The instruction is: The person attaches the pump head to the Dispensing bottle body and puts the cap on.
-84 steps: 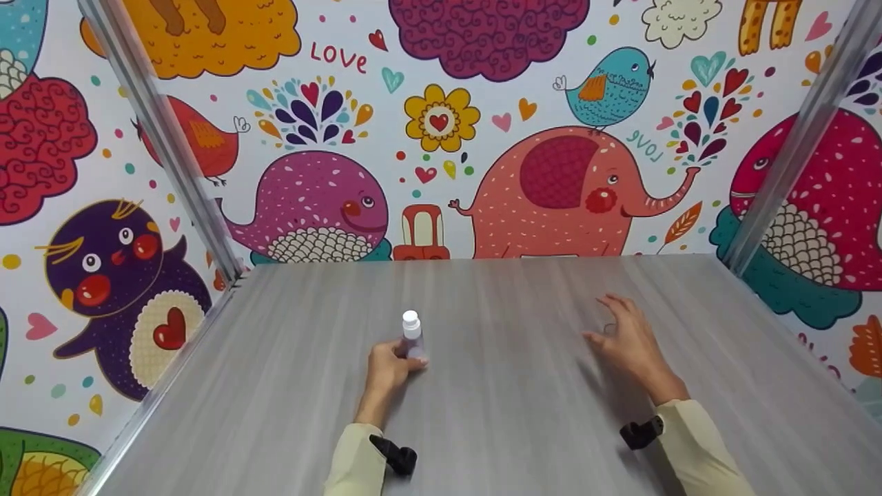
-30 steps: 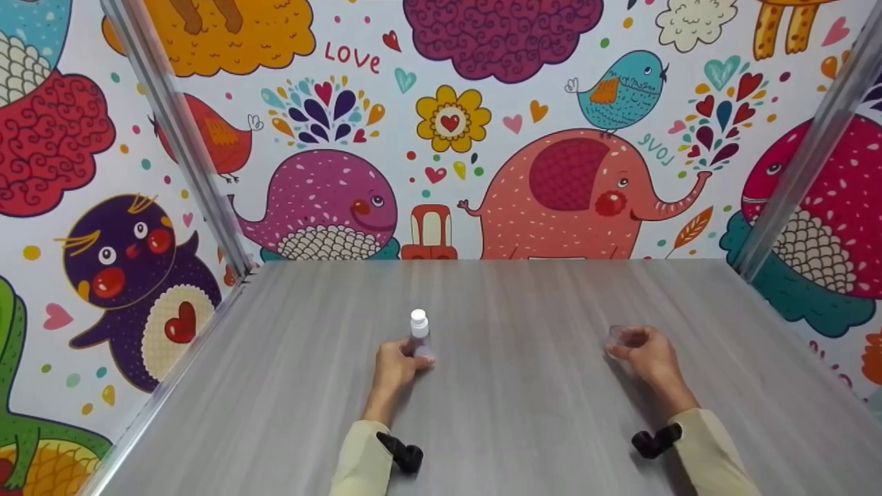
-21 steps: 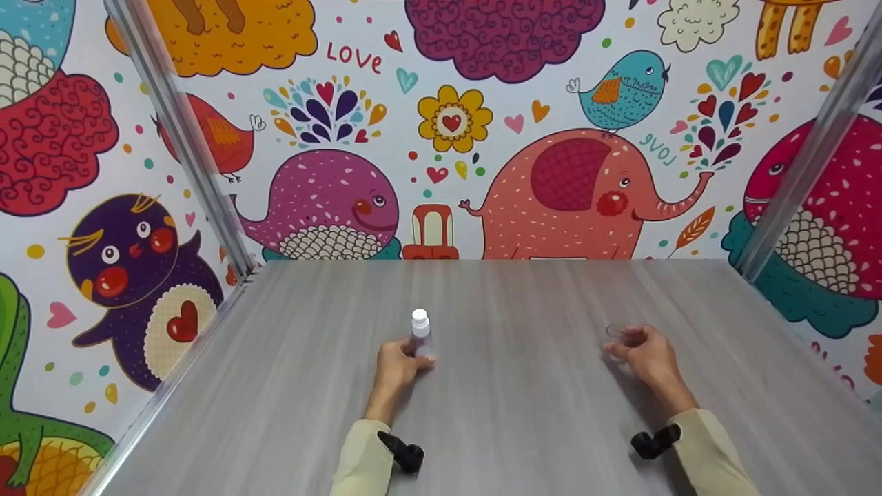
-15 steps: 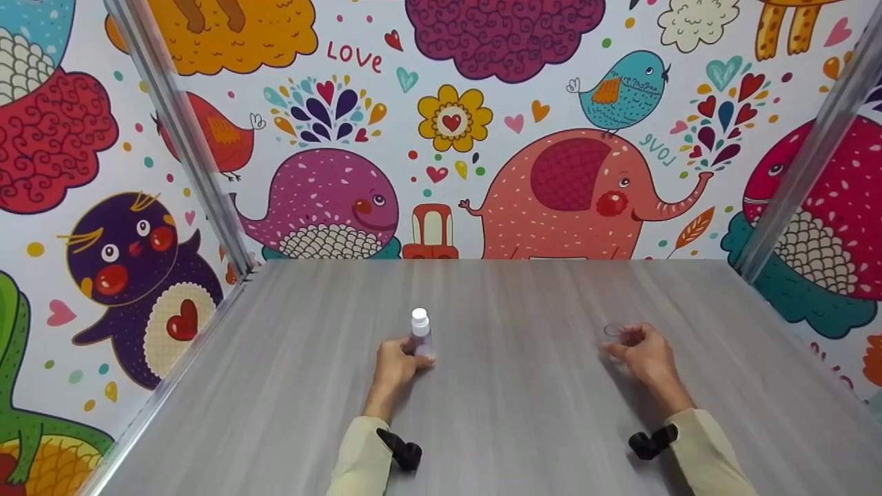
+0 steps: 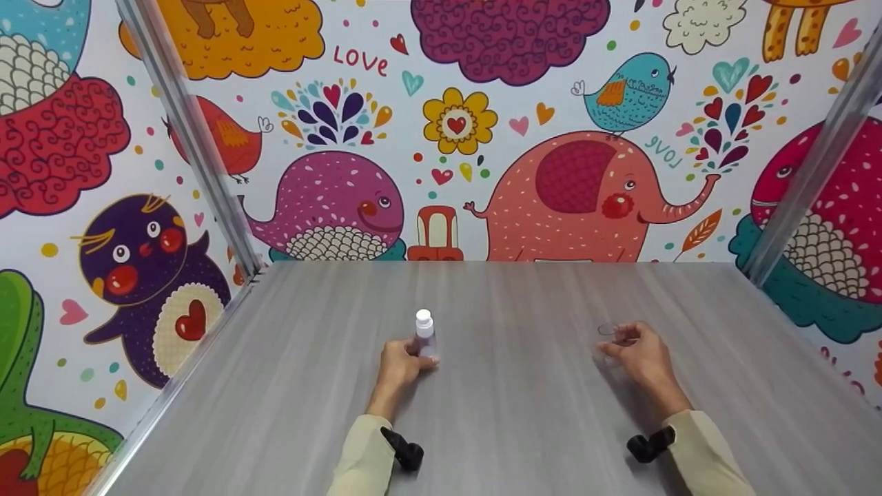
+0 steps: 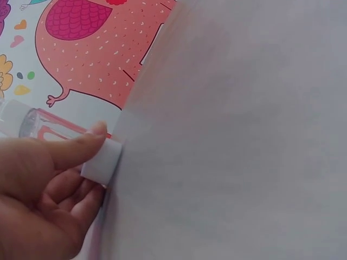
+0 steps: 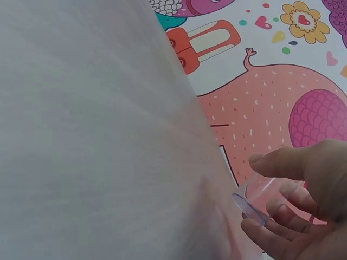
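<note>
My left hand [image 5: 401, 365] grips a small clear bottle [image 5: 426, 343] with a white cap, thumb on one side and fingers on the other. The bottle is upright on the grey table. In the left wrist view, the bottle [image 6: 102, 161] shows a white band at its lower end, and my left hand [image 6: 43, 189] wraps that part. To the right, my right hand [image 5: 644, 355] holds a see-through cup [image 5: 606, 331] between thumb and fingers. In the right wrist view, the cup's clear base [image 7: 248, 208] is near the tabletop; whether it touches is unclear.
The grey wood-grain table [image 5: 510, 413] reaches back to a wall [image 5: 524, 158] printed with cartoon animals. Metal posts [image 5: 200, 151] stand at the back corners. A black camera [image 5: 403, 449] is strapped to each wrist over the pale sleeves.
My right hand was spread beside the cup; its fingers have since closed on it, and hand and cup have shifted slightly left. The left hand keeps its hold. The head view has turned slightly.
</note>
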The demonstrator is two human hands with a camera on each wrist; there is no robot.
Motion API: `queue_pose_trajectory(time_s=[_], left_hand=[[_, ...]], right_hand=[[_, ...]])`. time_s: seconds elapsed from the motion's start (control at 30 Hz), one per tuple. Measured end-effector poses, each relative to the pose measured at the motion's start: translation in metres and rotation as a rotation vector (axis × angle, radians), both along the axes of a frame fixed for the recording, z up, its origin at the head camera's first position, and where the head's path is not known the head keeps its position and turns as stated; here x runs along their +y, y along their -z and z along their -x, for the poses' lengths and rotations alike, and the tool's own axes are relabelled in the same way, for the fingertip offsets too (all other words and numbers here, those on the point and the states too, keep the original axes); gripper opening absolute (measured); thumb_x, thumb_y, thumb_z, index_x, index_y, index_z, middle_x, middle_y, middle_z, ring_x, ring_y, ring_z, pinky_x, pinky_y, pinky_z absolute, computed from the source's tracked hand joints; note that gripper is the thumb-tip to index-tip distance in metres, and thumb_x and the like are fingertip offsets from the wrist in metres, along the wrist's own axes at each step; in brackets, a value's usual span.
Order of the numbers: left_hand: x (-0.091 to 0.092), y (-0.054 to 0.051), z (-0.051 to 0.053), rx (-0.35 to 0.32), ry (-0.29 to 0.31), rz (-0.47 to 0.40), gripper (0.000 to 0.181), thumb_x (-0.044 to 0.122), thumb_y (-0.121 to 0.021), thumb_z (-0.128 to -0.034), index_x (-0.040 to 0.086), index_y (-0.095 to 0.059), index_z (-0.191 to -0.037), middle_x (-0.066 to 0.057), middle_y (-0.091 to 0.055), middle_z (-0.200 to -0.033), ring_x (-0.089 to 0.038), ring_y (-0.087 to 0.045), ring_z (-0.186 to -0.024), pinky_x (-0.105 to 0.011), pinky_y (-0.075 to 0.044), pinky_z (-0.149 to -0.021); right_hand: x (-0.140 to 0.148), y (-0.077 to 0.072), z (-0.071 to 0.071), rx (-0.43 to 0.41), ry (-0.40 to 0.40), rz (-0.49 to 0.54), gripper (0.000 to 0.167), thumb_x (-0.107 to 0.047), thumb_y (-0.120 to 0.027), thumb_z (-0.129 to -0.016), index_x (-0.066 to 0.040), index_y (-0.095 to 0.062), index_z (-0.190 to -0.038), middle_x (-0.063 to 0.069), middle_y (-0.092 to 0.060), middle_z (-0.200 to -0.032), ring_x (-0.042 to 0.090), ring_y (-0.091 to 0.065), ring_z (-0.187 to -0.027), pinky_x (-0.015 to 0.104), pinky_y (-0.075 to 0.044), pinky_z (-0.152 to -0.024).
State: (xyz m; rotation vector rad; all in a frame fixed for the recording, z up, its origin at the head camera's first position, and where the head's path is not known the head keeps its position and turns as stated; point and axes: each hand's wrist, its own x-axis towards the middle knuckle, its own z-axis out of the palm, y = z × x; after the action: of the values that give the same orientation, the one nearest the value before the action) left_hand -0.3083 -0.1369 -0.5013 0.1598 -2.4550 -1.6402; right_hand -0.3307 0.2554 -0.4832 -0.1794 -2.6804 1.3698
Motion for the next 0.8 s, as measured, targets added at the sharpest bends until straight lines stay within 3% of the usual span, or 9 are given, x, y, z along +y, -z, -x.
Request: queue_pose_trajectory(time_s=[0.3,0.5,0.7,0.8], left_hand=[[0.0,0.001,0.0,0.032,0.019,0.022,0.037,-0.003,-0.082,-0.0731,-0.012,-0.071,-0.108,-0.027,-0.073,-0.109,-0.032,-0.07,-0.101,-0.046,-0.054,-0.091],[0.001,0.0,-0.001,0.006,0.01,0.002,0.039,-0.003,-0.081,-0.0742,-0.011,-0.071,-0.111,-0.027,-0.072,-0.113,-0.034,-0.069,-0.106,-0.048,-0.053,-0.095],[0.0,-0.001,-0.001,-0.005,0.014,0.007,0.04,-0.002,-0.081,-0.0751,-0.009,-0.071,-0.113,-0.027,-0.07,-0.117,-0.035,-0.068,-0.111,-0.049,-0.052,-0.098],[0.0,-0.001,-0.001,-0.005,0.02,0.006,0.041,-0.002,-0.081,-0.0751,-0.009,-0.07,-0.114,-0.027,-0.07,-0.118,-0.035,-0.068,-0.111,-0.049,-0.052,-0.098]], right_hand=[[-0.004,-0.008,-0.001,0.036,0.015,-0.017,0.051,-0.025,-0.078,-0.087,-0.003,-0.053,-0.126,0.016,-0.06,-0.119,0.029,-0.058,-0.11,0.022,-0.05,-0.079],[-0.007,-0.015,-0.001,0.116,-0.009,-0.059,0.049,-0.025,-0.076,-0.089,-0.003,-0.055,-0.127,0.016,-0.06,-0.118,0.029,-0.059,-0.109,0.03,-0.052,-0.087],[-0.009,-0.016,0.001,0.204,-0.015,-0.111,0.042,-0.019,-0.076,-0.088,-0.004,-0.058,-0.123,0.015,-0.059,-0.115,0.029,-0.057,-0.107,0.026,-0.049,-0.086],[-0.01,-0.017,0.0,0.227,-0.017,-0.114,0.041,-0.017,-0.074,-0.089,-0.004,-0.057,-0.123,0.015,-0.057,-0.117,0.03,-0.055,-0.109,0.031,-0.049,-0.091]])
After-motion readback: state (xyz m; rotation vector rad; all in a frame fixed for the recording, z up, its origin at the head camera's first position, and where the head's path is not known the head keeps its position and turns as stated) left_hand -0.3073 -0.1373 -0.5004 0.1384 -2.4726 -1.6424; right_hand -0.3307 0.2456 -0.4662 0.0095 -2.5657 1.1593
